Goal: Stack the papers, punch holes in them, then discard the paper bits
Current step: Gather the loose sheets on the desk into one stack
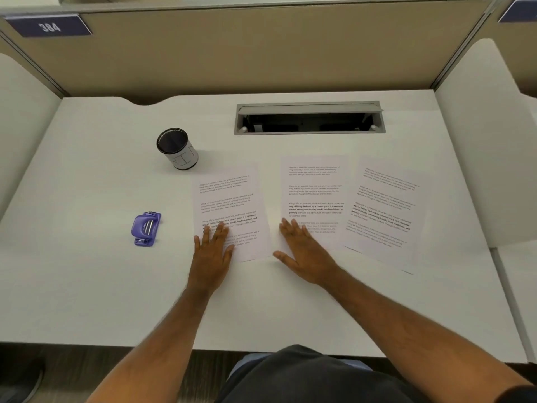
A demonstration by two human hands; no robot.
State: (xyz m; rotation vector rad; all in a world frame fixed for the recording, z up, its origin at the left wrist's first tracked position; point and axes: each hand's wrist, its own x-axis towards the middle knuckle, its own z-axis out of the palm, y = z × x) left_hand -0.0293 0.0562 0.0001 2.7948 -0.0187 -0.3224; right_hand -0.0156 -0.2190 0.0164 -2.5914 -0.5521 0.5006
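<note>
Head view: left hand point(213, 251) and right hand point(305, 254) lie flat-fingered on thin, floppy papers point(315, 199) (slippery, probably); slide sheets together, lifting by edges.

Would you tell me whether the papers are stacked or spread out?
Spread out: three papers lie side by side on the desk; the right two seem to overlap slightly.

White desk point(87, 158) w/ tan partition point(261, 53)

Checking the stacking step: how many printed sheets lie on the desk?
3, all apart: left sheet under the left hand, middle sheet under the right hand, right sheet untouched.
</note>
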